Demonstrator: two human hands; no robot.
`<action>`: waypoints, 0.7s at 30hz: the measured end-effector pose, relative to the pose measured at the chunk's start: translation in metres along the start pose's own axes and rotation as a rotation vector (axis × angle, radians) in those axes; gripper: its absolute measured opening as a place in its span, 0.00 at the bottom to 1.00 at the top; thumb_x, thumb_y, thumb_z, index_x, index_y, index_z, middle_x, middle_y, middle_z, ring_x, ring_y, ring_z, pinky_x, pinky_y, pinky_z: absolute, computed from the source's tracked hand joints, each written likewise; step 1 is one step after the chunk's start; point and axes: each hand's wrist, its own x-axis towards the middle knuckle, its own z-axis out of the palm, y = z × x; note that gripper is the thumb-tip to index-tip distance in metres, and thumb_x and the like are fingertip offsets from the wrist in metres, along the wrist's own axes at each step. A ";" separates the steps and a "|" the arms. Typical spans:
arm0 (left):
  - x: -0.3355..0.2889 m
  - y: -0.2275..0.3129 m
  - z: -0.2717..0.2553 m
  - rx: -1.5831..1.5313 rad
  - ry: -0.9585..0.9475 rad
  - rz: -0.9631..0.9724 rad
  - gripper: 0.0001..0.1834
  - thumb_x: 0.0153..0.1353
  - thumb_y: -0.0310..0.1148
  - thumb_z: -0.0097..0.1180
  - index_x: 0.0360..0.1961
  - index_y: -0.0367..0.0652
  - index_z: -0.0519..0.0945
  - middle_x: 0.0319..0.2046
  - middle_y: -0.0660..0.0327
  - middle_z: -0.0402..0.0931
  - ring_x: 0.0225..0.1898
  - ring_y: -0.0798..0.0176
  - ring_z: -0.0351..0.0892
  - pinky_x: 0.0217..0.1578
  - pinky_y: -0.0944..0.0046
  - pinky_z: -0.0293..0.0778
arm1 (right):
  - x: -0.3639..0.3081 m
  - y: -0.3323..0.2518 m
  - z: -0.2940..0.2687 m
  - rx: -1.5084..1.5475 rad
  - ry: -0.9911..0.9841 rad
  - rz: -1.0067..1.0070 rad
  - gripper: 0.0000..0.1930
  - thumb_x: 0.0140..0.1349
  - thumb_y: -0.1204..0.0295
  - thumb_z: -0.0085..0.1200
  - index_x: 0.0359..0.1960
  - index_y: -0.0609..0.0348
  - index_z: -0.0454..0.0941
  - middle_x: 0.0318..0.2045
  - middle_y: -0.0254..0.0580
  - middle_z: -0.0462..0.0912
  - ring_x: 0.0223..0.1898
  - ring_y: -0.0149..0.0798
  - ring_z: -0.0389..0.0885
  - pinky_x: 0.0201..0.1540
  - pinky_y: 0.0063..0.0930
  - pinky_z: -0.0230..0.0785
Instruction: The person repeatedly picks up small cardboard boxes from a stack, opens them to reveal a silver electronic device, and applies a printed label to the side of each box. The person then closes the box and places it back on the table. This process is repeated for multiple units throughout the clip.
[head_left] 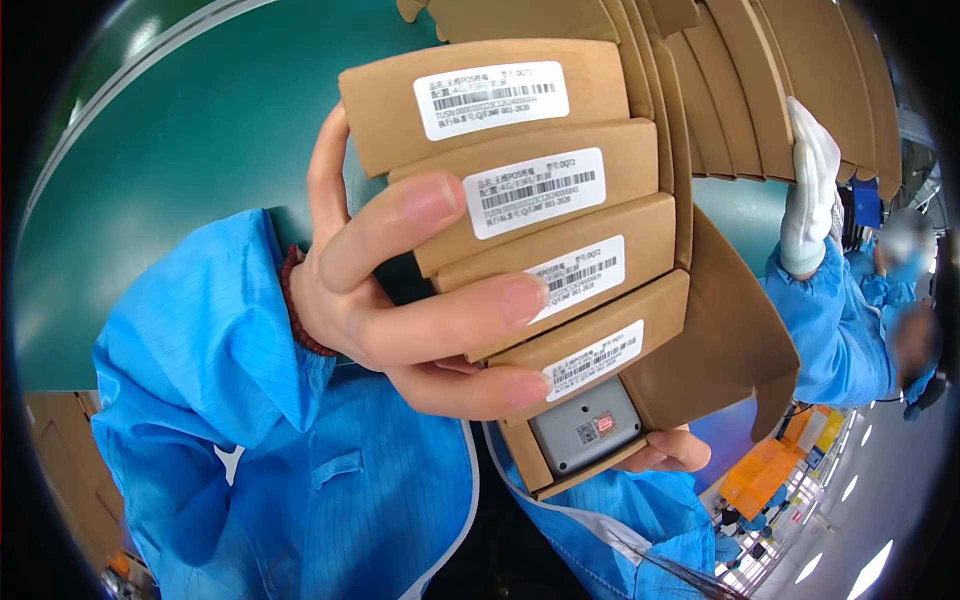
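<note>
Several brown cardboard boxes [480, 60], each with a white barcode label, are held in an overlapping row before me. My left hand [370, 290] comes from the left, its fingers spread across the labelled faces and gripping the boxes. The lowest box [525, 455] has its brown lid flap [725, 340] swung out to the right. Inside lies a grey rounded device [585, 430] with a small red-and-white sticker. My right hand [670, 450] supports that box from below at its right corner; only some fingers show, the rest hidden behind the cardboard.
A green table [180, 150] spreads behind the boxes. More open cardboard boxes [730, 90] stand at the far right. There, a co-worker's white-gloved hand [812, 190] touches one. Orange bins [760, 480] are farther off at the lower right.
</note>
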 end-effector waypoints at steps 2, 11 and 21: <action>-0.002 -0.001 -0.004 0.038 0.004 0.001 0.22 0.56 0.44 0.42 0.54 0.61 0.61 0.48 0.58 0.61 0.57 0.37 0.51 0.54 0.39 0.57 | 0.009 0.008 0.002 0.035 -0.044 0.011 0.07 0.54 0.79 0.39 0.21 0.62 0.56 0.13 0.45 0.65 0.14 0.33 0.64 0.17 0.25 0.58; -0.004 0.000 -0.001 0.019 0.048 0.021 0.22 0.58 0.42 0.40 0.55 0.61 0.61 0.49 0.59 0.62 0.56 0.38 0.53 0.53 0.40 0.57 | 0.056 0.008 0.000 -0.184 -0.395 0.290 0.03 0.52 0.79 0.41 0.29 0.64 0.65 0.27 0.54 0.71 0.26 0.42 0.71 0.26 0.32 0.65; -0.007 0.010 -0.012 0.071 -0.055 -0.177 0.27 0.48 0.36 0.56 0.49 0.63 0.61 0.51 0.79 0.60 0.58 0.56 0.54 0.43 0.24 0.57 | 0.083 0.042 0.019 -0.128 -0.551 -0.083 0.08 0.53 0.82 0.41 0.36 0.63 0.65 0.30 0.58 0.78 0.36 0.54 0.76 0.36 0.40 0.68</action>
